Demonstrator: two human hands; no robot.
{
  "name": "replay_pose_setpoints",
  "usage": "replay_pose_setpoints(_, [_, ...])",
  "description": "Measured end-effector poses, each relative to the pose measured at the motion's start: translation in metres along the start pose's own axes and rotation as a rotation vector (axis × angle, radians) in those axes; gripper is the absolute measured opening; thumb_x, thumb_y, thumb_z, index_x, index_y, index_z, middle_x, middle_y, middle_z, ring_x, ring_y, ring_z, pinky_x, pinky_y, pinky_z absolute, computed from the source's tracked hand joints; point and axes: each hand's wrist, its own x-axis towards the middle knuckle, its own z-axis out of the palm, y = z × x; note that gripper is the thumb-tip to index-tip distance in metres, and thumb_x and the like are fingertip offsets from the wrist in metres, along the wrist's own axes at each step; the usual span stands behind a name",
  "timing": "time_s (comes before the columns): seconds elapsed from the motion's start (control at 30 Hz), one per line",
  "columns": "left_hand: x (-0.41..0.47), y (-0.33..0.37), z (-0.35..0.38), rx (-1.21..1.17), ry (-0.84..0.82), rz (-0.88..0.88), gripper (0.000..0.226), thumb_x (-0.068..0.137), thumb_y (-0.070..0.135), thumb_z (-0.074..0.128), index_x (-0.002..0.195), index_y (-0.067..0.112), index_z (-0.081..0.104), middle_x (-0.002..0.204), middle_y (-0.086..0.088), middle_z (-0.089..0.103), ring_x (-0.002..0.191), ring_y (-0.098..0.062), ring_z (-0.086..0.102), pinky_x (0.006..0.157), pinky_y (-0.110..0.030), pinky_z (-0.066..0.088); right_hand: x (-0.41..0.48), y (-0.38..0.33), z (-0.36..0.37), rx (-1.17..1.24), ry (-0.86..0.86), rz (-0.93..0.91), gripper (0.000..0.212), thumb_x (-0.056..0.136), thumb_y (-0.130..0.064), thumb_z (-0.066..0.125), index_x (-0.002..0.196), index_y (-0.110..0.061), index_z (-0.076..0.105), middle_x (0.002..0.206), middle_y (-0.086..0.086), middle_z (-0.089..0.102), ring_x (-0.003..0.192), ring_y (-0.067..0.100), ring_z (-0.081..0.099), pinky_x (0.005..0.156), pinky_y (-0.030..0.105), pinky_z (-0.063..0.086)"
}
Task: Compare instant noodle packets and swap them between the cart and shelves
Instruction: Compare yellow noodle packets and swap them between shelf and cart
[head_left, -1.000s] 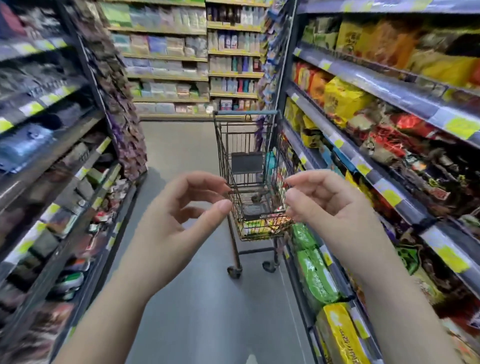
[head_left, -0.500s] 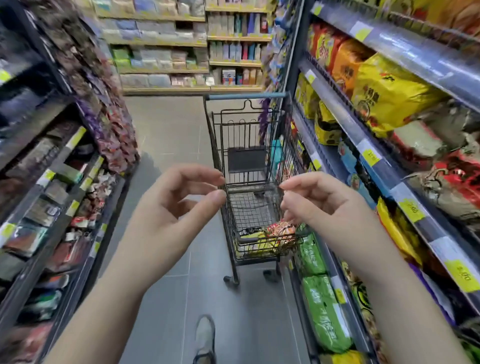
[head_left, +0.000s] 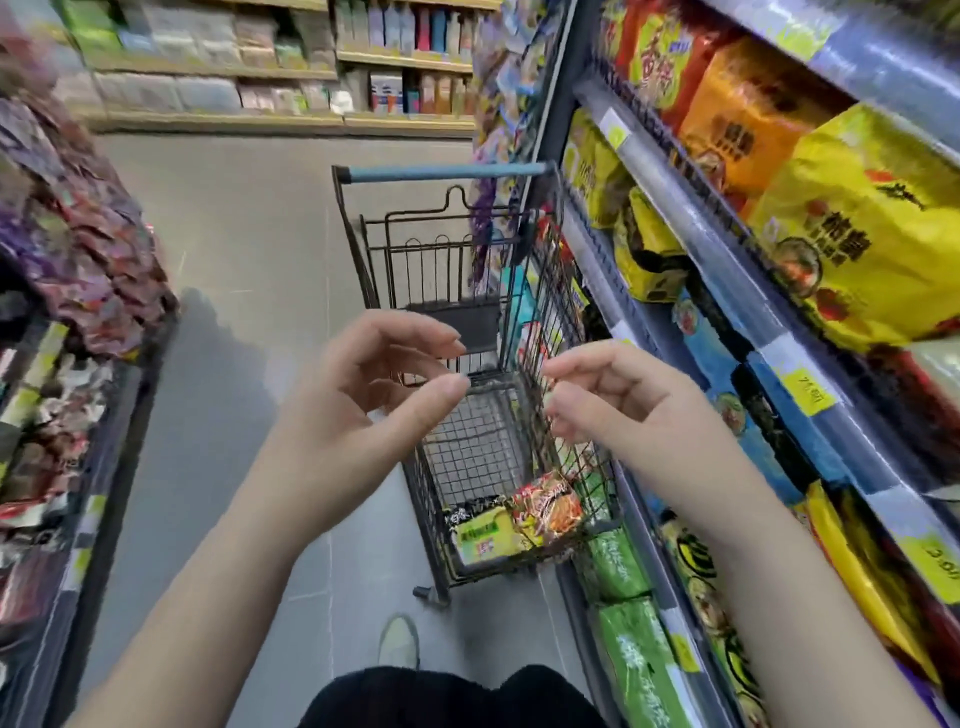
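A small black wire cart (head_left: 540, 291) with a blue handle stands in the aisle close to the right-hand shelves. Two noodle packets lie in its near end: a yellow-green one (head_left: 485, 530) and a red-orange one (head_left: 550, 506). My left hand (head_left: 363, 410) hovers over the cart's left side, fingers loosely curled, holding nothing. My right hand (head_left: 628, 410) hovers over the cart's right rim, fingers loosely curled and empty. The right-hand shelves (head_left: 810, 374) carry noodle packs: yellow (head_left: 878, 234), orange (head_left: 748, 124) and green (head_left: 639, 670).
Snack shelves (head_left: 62, 415) line the left side of the aisle, and another stocked shelf unit (head_left: 280, 67) closes the far end. Grey tiled floor (head_left: 234, 312) runs between them. My shoe (head_left: 399, 642) shows just behind the cart.
I have stepped closer and the view has tilted down, so the cart looms larger. Both hands keep the same loosely curled, empty pose in front of me.
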Motion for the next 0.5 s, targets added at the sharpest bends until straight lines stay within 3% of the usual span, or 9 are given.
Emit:
replay_pose_setpoints(0.37, [0.06,-0.08,0.013,0.008,0.052,-0.217,0.029,0.084,0.039,0.074,0.111,0.033,0.065,0.116,0.001,0.072,0.098,-0.014,0.068,0.082,-0.038,0.054,0.107,0.089,-0.016,0.031,-0.089,0.169,0.03,0.078,-0.038,0.074,0.104,-0.023,0.073,0.09,-0.005,0.075,0.081,0.012,0.072,0.073,0.02,0.056])
replay_pose_setpoints(0.5, [0.054,-0.124,0.027,0.03,0.063,-0.349,0.031,0.085,0.039,0.075,0.113,0.032,0.064,0.118,-0.001,0.07,0.097,-0.015,0.067,0.084,-0.037,0.055,0.125,0.151,-0.02,-0.022,-0.152,0.292,0.034,0.08,-0.044,0.075,0.109,-0.025,0.072,0.098,-0.004,0.076,0.093,0.015,0.074,0.078,0.025,0.058])
